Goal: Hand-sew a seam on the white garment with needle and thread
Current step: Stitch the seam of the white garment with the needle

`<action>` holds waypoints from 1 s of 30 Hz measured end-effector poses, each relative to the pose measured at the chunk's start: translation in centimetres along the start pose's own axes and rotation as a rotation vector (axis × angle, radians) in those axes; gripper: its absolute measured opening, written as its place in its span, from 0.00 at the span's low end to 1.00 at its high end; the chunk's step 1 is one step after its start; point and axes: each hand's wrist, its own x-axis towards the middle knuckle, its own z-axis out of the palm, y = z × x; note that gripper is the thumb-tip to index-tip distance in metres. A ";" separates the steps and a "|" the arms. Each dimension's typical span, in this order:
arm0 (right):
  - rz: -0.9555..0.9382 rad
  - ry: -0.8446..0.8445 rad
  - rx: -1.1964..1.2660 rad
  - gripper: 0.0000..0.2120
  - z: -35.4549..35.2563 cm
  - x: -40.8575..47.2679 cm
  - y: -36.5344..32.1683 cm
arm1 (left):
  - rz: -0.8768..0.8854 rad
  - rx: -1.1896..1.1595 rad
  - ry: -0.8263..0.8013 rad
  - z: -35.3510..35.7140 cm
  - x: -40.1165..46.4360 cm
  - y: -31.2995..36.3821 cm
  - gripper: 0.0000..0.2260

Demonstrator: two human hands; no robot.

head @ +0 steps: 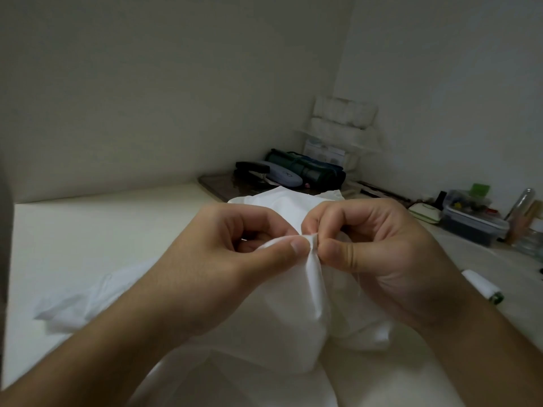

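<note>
White garment [296, 312], held up off the pale table [102, 230] at frame centre, a raised fold pinched at its peak; loose cloth trails toward 8 o'clock and 12 o'clock. Left hand [235, 257]: fingers curled, thumb pressing the fold from the 9 o'clock side, gripping cloth. Right hand [379, 248]: fingers curled, thumb and forefinger pinching at the fold's tip from 3 o'clock; whether a needle sits in that pinch cannot be told, too small to see. A faint thread line appears to hang below the right thumb, uncertain. Thread spool [482, 286], white, lying at 3 o'clock, apart from the hands. Clutter of storage boxes [470, 221] at 2 o'clock. Risks, as judged: dim light and white-on-white hide the stitch line, so stitches may wander; thumbs nearly touching invite a pricked finger; bunched layers may get sewn together; slack thread may tangle or slip the needle's eye.
</note>
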 end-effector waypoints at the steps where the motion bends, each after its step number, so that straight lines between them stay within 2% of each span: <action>1: -0.005 0.005 -0.015 0.04 0.1 0.0 0.0 | -0.002 0.006 -0.008 0.0 0.0 0.0 0.11; 9: -0.049 0.042 -0.153 0.04 0.1 0.1 -0.1 | -0.004 -0.054 0.002 0.0 0.1 -0.1 0.12; 14: -0.025 0.044 -0.163 0.06 -0.2 0.1 -0.2 | 0.000 -0.106 -0.042 -0.1 0.1 -0.1 0.11; 24: 0.038 0.079 -0.105 0.04 -0.9 0.2 -0.1 | -0.043 -0.274 0.002 -0.3 0.2 0.0 0.07; 30: -0.072 0.119 -0.139 0.05 -0.2 0.2 0.1 | -0.067 -0.274 -0.024 -0.1 0.3 0.0 0.07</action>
